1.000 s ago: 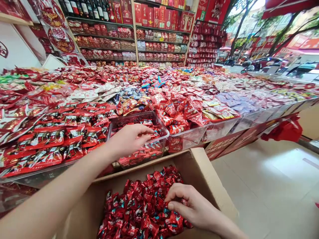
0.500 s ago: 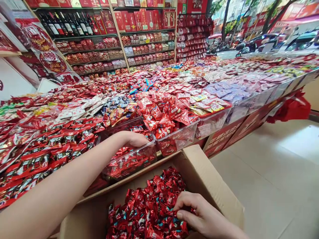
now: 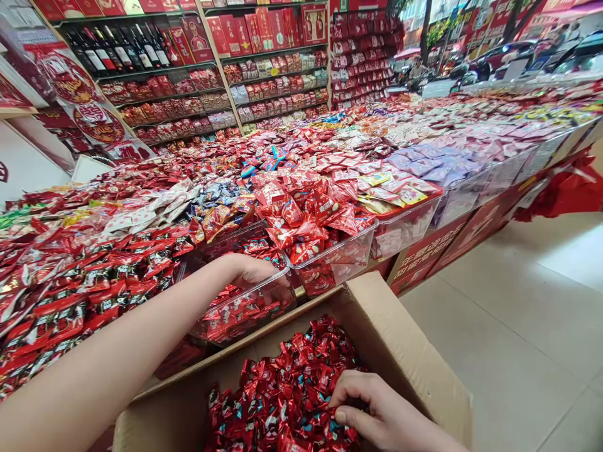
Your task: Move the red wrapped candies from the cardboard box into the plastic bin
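My left hand [image 3: 257, 271] reaches down into a clear plastic bin [image 3: 252, 304] partly filled with red-wrapped candies. Its fingers are mostly hidden behind the bin's rim, so I cannot tell whether they hold anything. Below the bin, a cardboard box [image 3: 391, 333] with raised flaps contains a heap of shiny red-wrapped candies [image 3: 287, 383] with blue and dark patches. My right hand [image 3: 372, 408] rests on the right side of this heap. Its fingers are curled, and thumb and forefinger pinch at a candy wrapper.
A neighbouring bin [image 3: 336, 260] is piled with red triangular packets [image 3: 308, 216]. Wrapped sweets cover the long display beyond, with lilac packets [image 3: 433, 160] at right. Shelves with wine bottles [image 3: 120, 47] stand behind. Tiled floor [image 3: 509, 314] lies to the right.
The view has tilted slightly down. My left hand has shifted a little within the bin, and its fingers show slightly more through the plastic. My right hand stays at the candies.
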Demonstrator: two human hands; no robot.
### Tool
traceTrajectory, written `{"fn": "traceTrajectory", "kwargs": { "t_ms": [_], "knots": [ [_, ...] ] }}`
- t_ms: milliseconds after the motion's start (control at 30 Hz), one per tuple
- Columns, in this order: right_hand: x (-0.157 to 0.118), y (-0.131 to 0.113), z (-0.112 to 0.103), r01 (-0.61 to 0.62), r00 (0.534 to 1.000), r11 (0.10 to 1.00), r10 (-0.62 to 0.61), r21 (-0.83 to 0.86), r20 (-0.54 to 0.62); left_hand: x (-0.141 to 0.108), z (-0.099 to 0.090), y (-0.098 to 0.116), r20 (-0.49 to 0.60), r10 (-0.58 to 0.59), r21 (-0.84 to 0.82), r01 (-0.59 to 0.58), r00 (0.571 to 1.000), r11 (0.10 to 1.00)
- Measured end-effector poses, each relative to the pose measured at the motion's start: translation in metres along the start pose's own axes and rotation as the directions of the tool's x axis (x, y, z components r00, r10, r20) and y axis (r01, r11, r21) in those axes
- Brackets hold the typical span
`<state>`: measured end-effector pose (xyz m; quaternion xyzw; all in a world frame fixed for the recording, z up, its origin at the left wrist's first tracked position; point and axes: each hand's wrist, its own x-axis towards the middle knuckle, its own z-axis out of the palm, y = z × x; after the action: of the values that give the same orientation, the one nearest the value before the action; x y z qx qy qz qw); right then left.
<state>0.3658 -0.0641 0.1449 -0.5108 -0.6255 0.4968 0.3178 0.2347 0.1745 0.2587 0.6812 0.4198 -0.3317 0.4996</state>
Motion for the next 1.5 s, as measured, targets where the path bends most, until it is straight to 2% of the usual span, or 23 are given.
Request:
{"fn": "traceTrajectory", "kwargs": {
  "t_ms": [300, 500, 633, 733, 833, 900, 933, 1000, 1133, 1367, 1500],
  "knots": [
    [0.003, 0.003, 0.004, -0.019, 0.999, 0.999, 0.02, -0.027, 0.028, 0.003, 0.002, 0.004, 0.006, -0.024, -0.013, 0.024, 1.0, 1.0],
    [0.002, 0.003, 0.004, -0.049, 0.998, 0.997, 0.051, -0.054, 0.028, -0.003, 0.002, 0.002, -0.069, 0.036, 0.055, -0.033, 0.997, 0.998],
    [0.004, 0.0, 0.003, -0.072, 0.996, 0.995, 0.075, -0.064, 0.05, -0.009, -0.001, -0.002, -0.148, 0.114, 0.183, -0.086, 0.982, 0.979],
    [0.006, 0.001, 0.004, -0.087, 0.994, 0.994, 0.091, -0.067, 0.064, -0.012, -0.009, -0.009, -0.294, 0.206, 0.346, -0.097, 0.933, 0.933],
    [0.006, 0.005, 0.007, -0.095, 0.993, 0.992, 0.1, -0.08, 0.064, -0.011, -0.014, -0.017, -0.474, 0.325, 0.51, -0.046, 0.818, 0.859],
    [0.006, 0.008, 0.009, -0.101, 0.993, 0.991, 0.107, -0.092, 0.06, -0.008, -0.013, -0.022, -0.523, 0.394, 0.593, -0.01, 0.756, 0.805],
    [0.006, 0.009, 0.01, -0.101, 0.992, 0.99, 0.107, -0.095, 0.063, -0.006, -0.011, -0.023, -0.526, 0.419, 0.625, 0.003, 0.74, 0.781],
    [0.007, 0.009, 0.011, -0.094, 0.992, 0.99, 0.101, -0.101, 0.071, -0.001, -0.006, -0.024, -0.516, 0.448, 0.673, 0.023, 0.73, 0.739],
    [0.009, 0.012, 0.011, -0.07, 0.994, 0.993, 0.078, -0.098, 0.079, 0.01, -0.002, -0.023, -0.511, 0.446, 0.714, 0.073, 0.735, 0.697],
    [0.008, 0.031, 0.017, -0.032, 0.997, 0.996, 0.038, -0.086, 0.074, 0.025, -0.015, -0.03, -0.547, 0.414, 0.72, 0.156, 0.728, 0.676],
    [0.007, 0.033, 0.017, -0.021, 0.996, 0.997, 0.028, -0.076, 0.085, 0.028, -0.018, -0.032, -0.553, 0.446, 0.737, 0.165, 0.704, 0.655]
  ]
}}
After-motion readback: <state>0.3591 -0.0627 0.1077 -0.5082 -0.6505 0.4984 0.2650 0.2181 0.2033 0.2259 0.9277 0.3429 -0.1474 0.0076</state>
